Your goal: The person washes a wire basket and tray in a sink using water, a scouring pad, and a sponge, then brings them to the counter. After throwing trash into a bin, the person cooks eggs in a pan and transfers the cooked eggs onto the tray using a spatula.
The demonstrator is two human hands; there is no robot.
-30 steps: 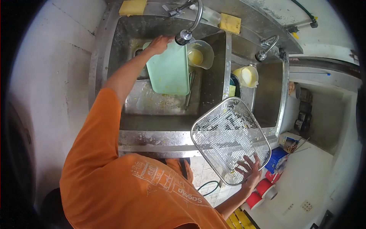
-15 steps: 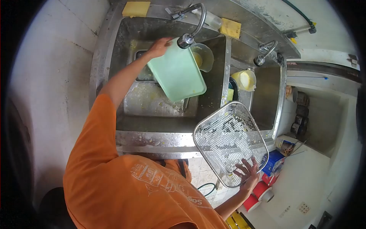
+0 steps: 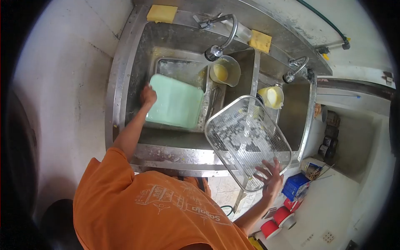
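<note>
My left hand [image 3: 148, 95] is closed on the left edge of a pale green tray [image 3: 175, 102], which is in the large sink basin. Over the front edge of the sink, a wire mesh basket [image 3: 246, 137] is tilted, and my right hand [image 3: 271, 177] supports its lower right end with fingers spread against the mesh. A whisk [image 3: 214, 100] and a clear jug with yellow residue [image 3: 225, 71] are to the right of the tray. Behind the tray lies a metal pan [image 3: 179, 68].
A flexible faucet [image 3: 214, 52] hangs over the large basin, another faucet [image 3: 289, 77] over the smaller one, where a yellowish jug [image 3: 271, 97] stands. Sponges [image 3: 162, 13] lie on the back ledge. At the lower right are a blue box [image 3: 296, 186] and red containers [image 3: 271, 228].
The green tray has moved left and toward me with my left hand, uncovering the metal pan and whisk. My right hand has raised the basket slightly, and the view has shifted.
</note>
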